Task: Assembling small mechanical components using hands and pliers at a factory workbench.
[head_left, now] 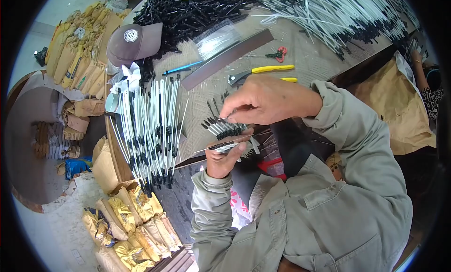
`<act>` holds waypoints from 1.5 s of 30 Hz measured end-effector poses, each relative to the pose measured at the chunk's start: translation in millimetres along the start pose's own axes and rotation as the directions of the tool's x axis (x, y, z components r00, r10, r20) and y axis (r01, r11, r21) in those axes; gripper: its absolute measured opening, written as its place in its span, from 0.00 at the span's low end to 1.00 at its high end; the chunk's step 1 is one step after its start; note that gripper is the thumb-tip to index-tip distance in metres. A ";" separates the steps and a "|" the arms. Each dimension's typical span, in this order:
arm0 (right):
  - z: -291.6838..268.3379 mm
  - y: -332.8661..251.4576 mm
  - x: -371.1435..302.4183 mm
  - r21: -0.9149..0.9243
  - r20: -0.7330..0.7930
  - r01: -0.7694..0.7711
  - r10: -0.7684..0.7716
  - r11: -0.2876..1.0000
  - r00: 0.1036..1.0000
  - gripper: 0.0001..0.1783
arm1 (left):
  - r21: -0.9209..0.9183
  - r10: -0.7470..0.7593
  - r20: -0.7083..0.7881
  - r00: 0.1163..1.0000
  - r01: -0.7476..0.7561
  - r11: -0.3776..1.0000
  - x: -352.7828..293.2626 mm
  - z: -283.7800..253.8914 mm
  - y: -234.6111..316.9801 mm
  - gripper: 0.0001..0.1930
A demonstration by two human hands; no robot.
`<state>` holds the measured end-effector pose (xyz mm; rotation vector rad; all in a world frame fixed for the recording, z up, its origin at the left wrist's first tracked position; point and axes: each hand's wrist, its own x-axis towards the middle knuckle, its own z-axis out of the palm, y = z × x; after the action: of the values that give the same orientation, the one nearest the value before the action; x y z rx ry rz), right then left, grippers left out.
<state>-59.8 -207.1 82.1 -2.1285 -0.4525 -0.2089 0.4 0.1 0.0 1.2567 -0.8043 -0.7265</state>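
Observation:
My left hand [222, 163] is closed around a fanned bundle of thin white rods with black tips [219, 127], held above the near edge of the table. Just over that bundle, my right hand [270, 100] has thumb and finger pinched together at the black tips. A thin dark sliver shows at the pinch, too small to name. Pliers with yellow handles [272, 69] lie just beyond my right hand. Left of my hands, a spread of white rods with black fittings [157, 126] hangs over the table edge.
A black heap of small parts [192, 8] and a pile of white rods [338, 18] cover the far table. A metal ruler-like bar [228, 59], red scissors [281, 54], a blue pen [183, 68] and a cap [135, 42] lie nearer. Wrapped packets [134, 225] sit at lower left. Another person's arm [419, 72] shows far right.

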 end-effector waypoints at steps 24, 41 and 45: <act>16.7 9.2 2.1 -0.002 -0.157 0.045 -0.045 0.999 0.987 0.06 | 0.093 -0.001 0.004 1.000 0.001 0.996 -0.9 -2.2 2.7 0.11; 27.0 9.3 9.1 0.037 -0.234 0.163 -0.150 0.986 0.961 0.05 | 0.210 0.101 0.056 0.993 -0.111 0.971 -3.1 -10.7 -5.8 0.09; 21.0 1.8 9.9 -0.030 -0.182 0.153 -0.156 0.988 0.971 0.03 | 0.204 0.174 0.060 0.983 -0.183 0.962 -4.7 -13.0 -9.5 0.09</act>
<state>-50.4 -188.3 72.0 -2.0667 -0.5090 -0.4952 8.5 9.3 -11.6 1.3392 -1.0349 -0.5335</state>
